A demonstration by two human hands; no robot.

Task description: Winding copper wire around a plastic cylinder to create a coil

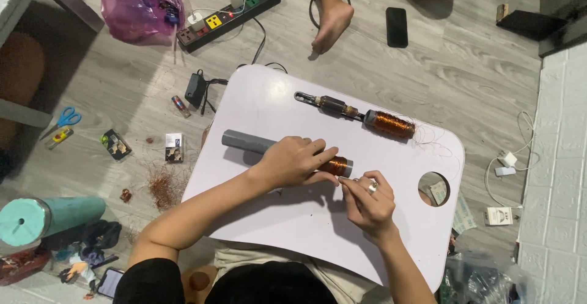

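Overhead view of a person seated on the floor at a low white surface [269, 218]. The left hand [293, 160] is wrapped over a grey pipe [247, 142], which lies flat across the middle of the surface, its bare end pointing left. The covered right end carries a copper wire coil [336, 166], partly hidden under the fingers. The right hand [367, 200], wearing a ring, is pinched closed just beside the pipe's right end; thumb and forefinger meet at the coil's edge (the wire itself is too fine to make out there).

Farther back on the surface lies a motor shaft [333, 106], touching end to end a second spool of copper wire [390, 124], with loose strands trailing to the right. An oval hole [434, 189] pierces the surface near its right edge.

On the floor: a power strip [229, 15], a pink plastic bag [139, 4], blue scissors [64, 119], a tangle of scrap copper wire [162, 188], a teal bottle [46, 217], and a black phone [396, 26]. Another person's bare foot [331, 26] rests near the phone.
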